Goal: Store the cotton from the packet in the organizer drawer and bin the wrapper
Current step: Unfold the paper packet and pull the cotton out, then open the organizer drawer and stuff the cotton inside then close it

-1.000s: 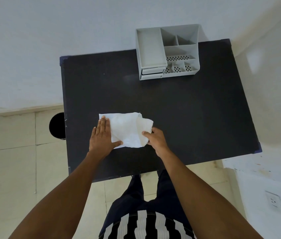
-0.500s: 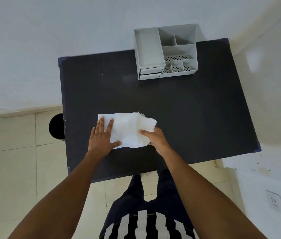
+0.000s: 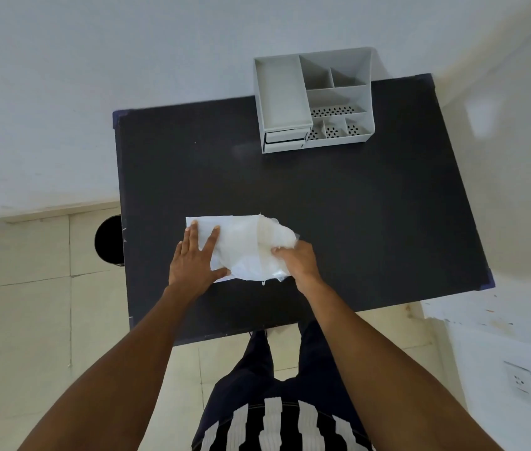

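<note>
A clear plastic packet (image 3: 241, 245) with white cotton (image 3: 275, 237) bulging from its right end lies on the black table (image 3: 371, 222), near the front left. My left hand (image 3: 194, 260) presses flat on the packet's left part, fingers spread. My right hand (image 3: 298, 260) grips the cotton at the packet's right end, fingers curled into it. The grey organizer (image 3: 314, 100) stands at the table's far edge, with its small drawers (image 3: 285, 139) closed at its front left.
A round black bin (image 3: 108, 239) stands on the tiled floor just left of the table. White walls run behind the table and along its right side. A wall socket (image 3: 518, 380) shows at the lower right.
My right hand has pushed further into the packet's right end and the cotton bulges out more there. My left hand stays pressed on the packet.
</note>
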